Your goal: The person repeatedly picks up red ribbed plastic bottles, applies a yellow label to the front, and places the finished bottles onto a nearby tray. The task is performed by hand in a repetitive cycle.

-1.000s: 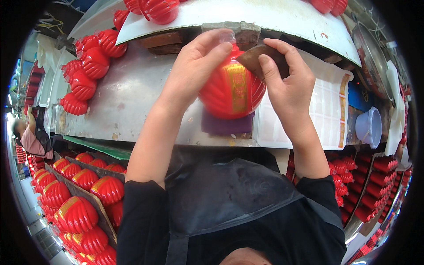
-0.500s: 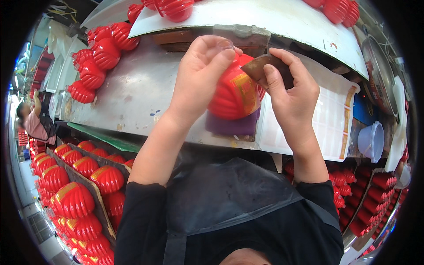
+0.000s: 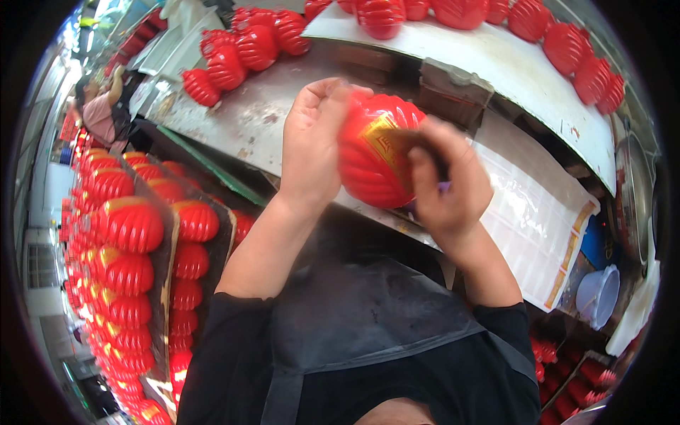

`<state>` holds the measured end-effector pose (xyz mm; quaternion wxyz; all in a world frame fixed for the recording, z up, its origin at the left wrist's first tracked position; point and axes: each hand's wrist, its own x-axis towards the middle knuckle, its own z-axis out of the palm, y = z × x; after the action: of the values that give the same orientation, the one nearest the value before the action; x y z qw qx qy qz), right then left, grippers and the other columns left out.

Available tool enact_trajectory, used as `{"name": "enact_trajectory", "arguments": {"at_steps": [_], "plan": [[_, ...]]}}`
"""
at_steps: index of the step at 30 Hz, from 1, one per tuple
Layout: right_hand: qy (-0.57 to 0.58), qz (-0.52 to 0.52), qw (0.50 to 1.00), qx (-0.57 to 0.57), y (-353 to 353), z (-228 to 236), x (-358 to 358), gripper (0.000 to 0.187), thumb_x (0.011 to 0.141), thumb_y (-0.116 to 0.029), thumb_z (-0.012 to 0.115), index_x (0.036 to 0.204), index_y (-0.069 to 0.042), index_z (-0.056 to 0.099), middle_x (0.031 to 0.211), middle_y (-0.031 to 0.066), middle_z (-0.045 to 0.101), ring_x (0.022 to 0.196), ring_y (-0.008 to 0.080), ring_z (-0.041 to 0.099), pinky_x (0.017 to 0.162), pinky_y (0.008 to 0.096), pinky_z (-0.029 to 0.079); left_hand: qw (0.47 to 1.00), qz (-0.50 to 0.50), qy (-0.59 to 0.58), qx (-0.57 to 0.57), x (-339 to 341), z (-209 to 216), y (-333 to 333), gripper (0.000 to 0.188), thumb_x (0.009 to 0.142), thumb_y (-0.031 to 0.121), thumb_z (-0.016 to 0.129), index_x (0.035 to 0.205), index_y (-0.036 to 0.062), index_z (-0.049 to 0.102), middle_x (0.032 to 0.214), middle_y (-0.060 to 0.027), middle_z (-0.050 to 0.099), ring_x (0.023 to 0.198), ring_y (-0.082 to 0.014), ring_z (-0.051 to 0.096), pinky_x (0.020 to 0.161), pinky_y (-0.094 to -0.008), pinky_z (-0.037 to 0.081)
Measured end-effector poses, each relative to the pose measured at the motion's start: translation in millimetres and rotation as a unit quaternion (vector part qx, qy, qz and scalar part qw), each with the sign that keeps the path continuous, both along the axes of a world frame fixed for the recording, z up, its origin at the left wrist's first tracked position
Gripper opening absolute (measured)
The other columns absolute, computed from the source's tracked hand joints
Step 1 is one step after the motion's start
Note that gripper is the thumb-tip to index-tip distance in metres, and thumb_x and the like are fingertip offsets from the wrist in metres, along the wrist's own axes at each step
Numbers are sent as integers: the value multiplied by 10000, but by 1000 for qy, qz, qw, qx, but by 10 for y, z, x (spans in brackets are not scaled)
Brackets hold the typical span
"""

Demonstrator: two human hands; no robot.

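Note:
A glossy red ribbed lantern-shaped piece (image 3: pixel 375 163) with a gold band is held up in front of me over the bench's front edge. My left hand (image 3: pixel 315 134) grips it at its upper left end, the fingers closed round that end. My right hand (image 3: pixel 453 177), blurred by motion, pinches a thin dark flat scraper (image 3: pixel 407 144) against the gold band (image 3: pixel 382 142). The scraper's far side is hidden behind my fingers. Bits of purple show beneath my right hand.
Finished-looking red pieces (image 3: pixel 256 48) line the metal bench (image 3: pixel 248 117) and the white board (image 3: pixel 496 64) behind. On the right lie a white translucent sheet (image 3: pixel 524 219) and a pale blue bucket (image 3: pixel 597 297). Racks of red pieces (image 3: pixel 134 225) stand left; a person (image 3: pixel 99 110) works beyond.
My view has turned, shifting the bench. The red piece is tilted differently, and my right hand has brought the scraper down across its gold band. My left hand still holds the piece's end.

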<state>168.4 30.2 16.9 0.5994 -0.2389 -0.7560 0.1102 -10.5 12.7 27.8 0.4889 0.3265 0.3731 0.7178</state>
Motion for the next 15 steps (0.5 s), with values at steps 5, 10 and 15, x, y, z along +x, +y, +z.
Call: {"name": "enact_trajectory", "arguments": {"at_steps": [5,10,15], "plan": [[21,30,982,-186,-164,202,-90,332,973,-8,717,1302,15,679,1133,99,724,1017,149,684,907,285,549,998,35,8,57,-178,95,-500,185,1100,173,605,1214,29,587,1170,-141,719,1072,-185,704,968,-353,590],[-30,86,987,-132,-514,261,-422,307,949,6,721,1256,15,705,1103,153,757,999,233,736,906,339,563,993,65,42,84,-420,240,-1135,199,1080,131,641,1222,17,562,1143,-85,691,1103,-135,646,1012,-306,521],[3,175,954,-244,-419,257,-703,317,984,-41,698,1298,-5,705,1201,104,746,1121,180,695,996,311,531,982,81,159,67,-718,445,-2113,195,1049,46,626,1237,16,584,1203,-119,693,1208,-191,642,1073,-356,497]]}}
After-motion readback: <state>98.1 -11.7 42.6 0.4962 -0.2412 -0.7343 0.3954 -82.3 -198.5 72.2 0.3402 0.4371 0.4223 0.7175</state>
